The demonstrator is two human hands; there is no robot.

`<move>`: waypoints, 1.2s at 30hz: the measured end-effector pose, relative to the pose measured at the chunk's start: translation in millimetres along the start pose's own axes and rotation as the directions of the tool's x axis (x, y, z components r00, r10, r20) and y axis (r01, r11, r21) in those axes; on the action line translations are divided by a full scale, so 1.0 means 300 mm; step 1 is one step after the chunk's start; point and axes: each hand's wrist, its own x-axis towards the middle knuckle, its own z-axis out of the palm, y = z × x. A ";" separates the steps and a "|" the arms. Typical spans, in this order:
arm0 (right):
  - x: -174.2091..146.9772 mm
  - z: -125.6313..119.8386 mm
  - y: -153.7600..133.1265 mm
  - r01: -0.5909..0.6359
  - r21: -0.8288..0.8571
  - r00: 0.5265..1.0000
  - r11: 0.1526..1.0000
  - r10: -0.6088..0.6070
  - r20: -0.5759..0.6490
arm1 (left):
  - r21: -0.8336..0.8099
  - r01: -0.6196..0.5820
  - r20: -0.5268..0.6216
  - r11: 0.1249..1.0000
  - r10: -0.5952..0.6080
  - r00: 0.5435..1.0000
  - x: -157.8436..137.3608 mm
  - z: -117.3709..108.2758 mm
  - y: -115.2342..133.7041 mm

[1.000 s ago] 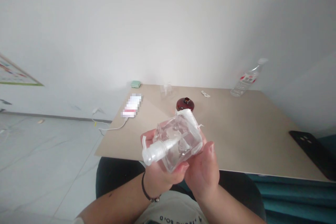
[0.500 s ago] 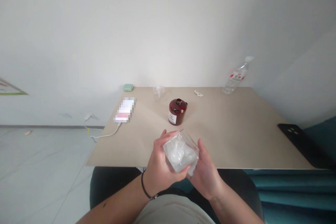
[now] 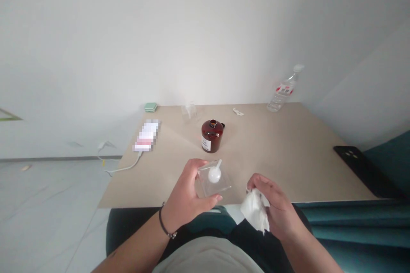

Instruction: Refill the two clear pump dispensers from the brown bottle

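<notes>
My left hand [image 3: 188, 194] is wrapped round a clear square container [image 3: 222, 184], its fingers behind the far side and the thumb along the near edge. A white round piece with a short stem [image 3: 214, 174] shows inside the container; its exact kind is unclear. To the right, my right hand [image 3: 275, 200] pinches a crumpled white tissue [image 3: 256, 211] that hangs down at the table's front edge. Just beyond my left hand stands an open dark red-brown bottle [image 3: 212, 136] with a white label and a small handle by its neck.
Along the wall side of the table [image 3: 288, 162] are a green case [image 3: 150, 107], another clear container [image 3: 189, 112], a small white scrap [image 3: 238, 112] and a tilted-looking water bottle [image 3: 282, 91]. A phone [image 3: 147, 135] on a cable lies left, a black phone [image 3: 365, 168] right.
My right hand has come away from the container and moved right, now with the tissue in it. My left hand keeps the container, where the white piece shows more clearly. The view has shifted slightly.
</notes>
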 end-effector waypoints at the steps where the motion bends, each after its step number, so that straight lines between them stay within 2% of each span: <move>1: 0.006 0.007 -0.017 0.064 -0.126 0.997 0.990 -0.058 0.050 | 0.019 -0.007 0.018 1.000 0.007 1.000 0.003 0.008 0.004; 3: 0.014 0.032 -0.048 0.167 -0.377 0.980 0.911 -0.110 0.168 | 0.039 -0.003 0.047 0.999 0.001 0.999 0.004 0.030 0.011; 5: 0.015 0.068 -0.072 0.261 -0.572 0.955 0.777 -0.123 0.269 | 0.035 0.014 0.049 0.999 -0.015 0.999 0.001 0.057 0.014; 8: 0.011 0.119 -0.090 0.330 -0.726 0.941 0.604 -0.146 0.306 | 0.022 0.030 0.012 0.999 -0.030 0.999 -0.008 0.098 0.012; 10: 0.006 0.135 -0.096 0.348 -0.756 0.937 0.554 -0.196 0.288 | 0.037 -0.004 -0.019 0.999 0.005 1.000 -0.015 0.114 0.007; 13: 0.012 0.115 -0.114 0.366 -0.728 0.929 0.579 -0.275 0.249 | 0.048 -0.129 -0.001 0.991 0.129 0.992 -0.009 0.104 -0.001; 16: 0.055 0.047 -0.167 0.305 -0.729 0.937 0.612 -0.328 0.117 | 0.030 -0.256 -0.017 0.966 0.256 0.966 0.047 0.051 -0.016; 18: 0.108 -0.008 -0.221 0.248 -0.782 0.923 0.572 -0.383 0.013 | 0.060 -0.242 -0.166 0.968 0.249 0.954 0.122 0.011 -0.030; 20: 0.173 -0.059 -0.279 0.198 -0.869 0.879 0.453 -0.474 -0.046 | 0.091 -0.160 -0.276 0.983 0.179 0.944 0.214 -0.019 -0.046; 21: 0.208 -0.080 -0.308 0.167 -0.916 0.854 0.364 -0.518 -0.050 | 0.088 -0.119 -0.271 0.989 0.139 0.953 0.261 -0.026 -0.053; 24: 0.307 -0.122 -0.377 0.035 -0.991 0.797 0.128 -0.602 -0.049 | 0.060 -0.031 -0.166 0.998 0.040 0.985 0.376 -0.017 -0.067; 26: 0.358 -0.141 -0.407 -0.026 -0.998 0.776 0.051 -0.628 -0.052 | 0.025 0.008 -0.109 1.000 -0.005 0.994 0.420 0.002 -0.067; 28: 0.394 -0.161 -0.422 -0.052 -0.998 0.768 0.027 -0.638 -0.057 | 0.016 0.041 -0.116 0.999 -0.039 0.992 0.440 0.018 -0.063; 31: 0.422 -0.195 -0.420 -0.056 -0.998 0.767 0.031 -0.638 -0.063 | 0.007 0.053 -0.193 0.999 -0.051 0.980 0.444 0.007 -0.050; 36: 0.427 -0.238 -0.378 -0.044 -0.995 0.765 0.091 -0.637 -0.092 | -0.016 -0.039 -0.304 0.999 0.033 0.952 0.446 -0.113 -0.040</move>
